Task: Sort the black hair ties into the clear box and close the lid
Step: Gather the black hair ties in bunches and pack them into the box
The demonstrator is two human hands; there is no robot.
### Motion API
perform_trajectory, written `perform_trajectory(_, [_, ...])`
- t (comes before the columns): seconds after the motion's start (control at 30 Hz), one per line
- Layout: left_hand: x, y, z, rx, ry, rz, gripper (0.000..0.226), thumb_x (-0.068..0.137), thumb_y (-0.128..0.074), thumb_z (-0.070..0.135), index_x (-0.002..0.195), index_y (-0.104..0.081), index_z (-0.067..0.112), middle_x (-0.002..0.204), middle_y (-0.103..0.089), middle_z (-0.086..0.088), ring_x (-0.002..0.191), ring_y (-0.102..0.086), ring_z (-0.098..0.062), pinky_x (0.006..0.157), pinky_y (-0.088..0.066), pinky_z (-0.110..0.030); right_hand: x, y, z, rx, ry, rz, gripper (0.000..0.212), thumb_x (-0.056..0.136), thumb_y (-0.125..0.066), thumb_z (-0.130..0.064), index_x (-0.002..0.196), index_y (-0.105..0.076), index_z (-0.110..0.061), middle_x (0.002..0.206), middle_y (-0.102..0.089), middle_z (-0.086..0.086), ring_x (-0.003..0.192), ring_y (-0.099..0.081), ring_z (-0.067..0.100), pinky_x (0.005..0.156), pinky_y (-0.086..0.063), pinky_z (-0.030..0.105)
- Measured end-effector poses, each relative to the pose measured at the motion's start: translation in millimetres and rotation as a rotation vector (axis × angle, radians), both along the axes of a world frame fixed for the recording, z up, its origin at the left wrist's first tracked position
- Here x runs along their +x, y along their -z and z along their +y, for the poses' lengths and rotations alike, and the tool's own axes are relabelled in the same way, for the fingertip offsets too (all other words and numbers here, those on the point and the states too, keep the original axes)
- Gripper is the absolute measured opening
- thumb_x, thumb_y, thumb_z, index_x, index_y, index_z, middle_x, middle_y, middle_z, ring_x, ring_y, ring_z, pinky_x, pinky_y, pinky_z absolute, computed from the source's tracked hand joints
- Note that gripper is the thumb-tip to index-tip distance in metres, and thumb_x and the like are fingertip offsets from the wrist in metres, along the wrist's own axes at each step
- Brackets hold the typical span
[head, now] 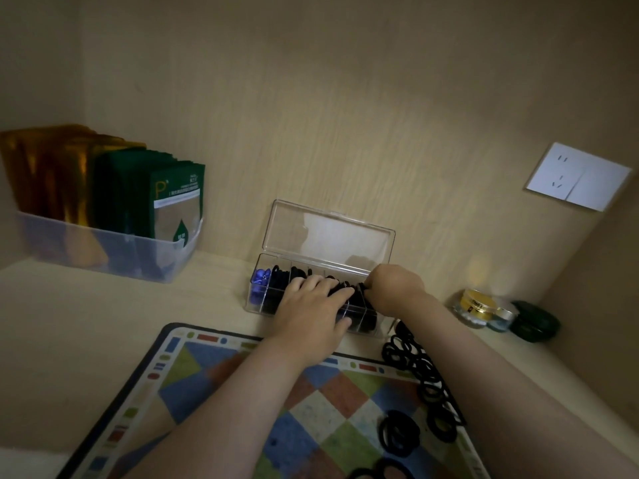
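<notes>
The clear box [262,271] stands on the shelf against the back wall, its lid [328,233] up. Its compartments hold black hair ties, and the left end holds blue pieces [260,276]. My left hand [313,312] lies flat over the box's middle, with straight fingers pressing on the ties inside. At the right end of the box my right hand [394,286] has its fingers curled down, pinching a black hair tie [362,288]. Several loose black hair ties [411,357] lie on the mat to the right.
A patterned mat [207,392] covers the front of the shelf. A translucent bin [103,247] with green and gold packets stands at the left. Small jars [479,307] and a dark green case [534,323] sit at the right corner. A wall socket [577,176] is above them.
</notes>
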State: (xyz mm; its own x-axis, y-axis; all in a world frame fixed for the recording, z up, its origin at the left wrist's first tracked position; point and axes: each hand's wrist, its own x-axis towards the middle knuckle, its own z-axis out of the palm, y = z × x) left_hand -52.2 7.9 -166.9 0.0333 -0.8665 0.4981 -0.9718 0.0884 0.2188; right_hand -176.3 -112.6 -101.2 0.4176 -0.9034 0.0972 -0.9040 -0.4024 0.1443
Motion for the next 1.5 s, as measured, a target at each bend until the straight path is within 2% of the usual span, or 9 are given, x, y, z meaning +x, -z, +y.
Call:
perform_trajectory(0.13, [0,1,-2,0.002,-0.002,0.001,0.055,0.100,-0.039,0.051,0.152,-0.030,0.035,0.156,-0.036,0.005,0.145,-0.023,-0.018,0.118,-0.012,-0.037,-11,-8,-5,0.136,-0.107,0.016,0.023,0.094,-0.049,-0.015,0.092,-0.071,-0.013,0.092,-0.069,0.006,0.085,-0.065,0.023,0.071,-0.053,0.032])
perform_trajectory(0.33, [-1,1,-2,0.002,-0.002,0.012,0.055,0.100,-0.039,0.051,0.152,-0.031,0.035,0.155,-0.036,0.006,0.145,-0.023,-0.016,0.118,-0.012,-0.037,-26,-18,10,0.147,-0.156,-0.175,0.051,0.091,-0.046,-0.002,0.139,-0.057,-0.013,0.142,-0.053,0.009,0.129,-0.053,0.024,0.110,-0.042,0.034])
perform_trajectory(0.47, [-2,0,-2,0.002,-0.001,0.017,0.055,0.100,-0.040,0.050,0.152,-0.031,0.035,0.155,-0.036,0.006,0.145,-0.024,-0.016,0.118,-0.012,-0.037,-33,-12,28,0.075,-0.277,-0.293,0.043,0.089,-0.045,-0.013,0.126,-0.068,-0.019,0.132,-0.064,0.002,0.123,-0.056,0.021,0.108,-0.041,0.037])
perform_trajectory(0.6, [-2,-1,-1,0.006,-0.002,0.017,0.056,0.099,-0.041,0.051,0.152,-0.030,0.036,0.156,-0.035,0.007,0.145,-0.023,-0.016,0.118,-0.012,-0.037,-39,5,32,-0.060,-0.332,-0.077,0.054,0.086,-0.021,-0.046,0.085,-0.071,-0.023,0.096,-0.071,-0.007,0.107,-0.058,0.015,0.105,-0.030,0.039])
perform_trajectory(0.73, [-2,-1,-1,0.010,-0.007,0.013,0.056,0.100,-0.040,0.051,0.152,-0.029,0.036,0.156,-0.035,0.007,0.146,-0.022,-0.016,0.119,-0.012,-0.037,-42,15,27,-0.073,-0.384,-0.033,0.066,0.092,-0.013,-0.052,0.107,-0.073,-0.027,0.122,-0.066,-0.013,0.128,-0.046,0.011,0.116,-0.014,0.046])
perform_trajectory(1.03, [-2,-1,-1,0.011,-0.004,0.011,0.056,0.100,-0.040,0.050,0.153,-0.028,0.036,0.156,-0.035,0.007,0.146,-0.022,-0.016,0.118,-0.011,-0.036,-39,13,28,-0.175,-0.402,-0.195,0.042,0.100,-0.033,-0.043,0.107,-0.069,-0.023,0.098,-0.071,-0.004,0.104,-0.059,0.017,0.103,-0.031,0.038])
perform_trajectory(1.23, [-2,-2,0,0.009,-0.005,0.007,0.056,0.100,-0.042,0.049,0.153,-0.029,0.036,0.156,-0.036,0.007,0.145,-0.023,-0.016,0.118,-0.012,-0.036,-39,27,30,-0.176,-0.351,-0.206,0.048,0.103,-0.033,-0.048,0.106,-0.075,-0.026,0.120,-0.067,-0.006,0.129,-0.045,0.016,0.112,-0.016,0.044])
perform_trajectory(1.43, [-2,-2,-1,0.016,-0.008,-0.006,0.056,0.100,-0.041,0.049,0.153,-0.028,0.036,0.156,-0.034,0.007,0.145,-0.021,-0.016,0.118,-0.010,-0.036,-30,18,19,-0.205,-0.197,-0.375,0.024,0.094,-0.060,-0.037,0.086,-0.074,-0.020,0.102,-0.068,-0.004,0.103,-0.061,0.017,0.101,-0.036,0.038])
perform_trajectory(1.5, [-1,-1,-1,0.013,-0.006,-0.006,0.056,0.100,-0.041,0.048,0.153,-0.028,0.036,0.156,-0.034,0.007,0.145,-0.021,-0.016,0.117,-0.010,-0.035,-29,15,18,-0.189,-0.206,-0.504,0.013,0.088,-0.069,-0.030,0.098,-0.069,-0.020,0.105,-0.066,-0.004,0.098,-0.062,0.015,0.097,-0.045,0.035])
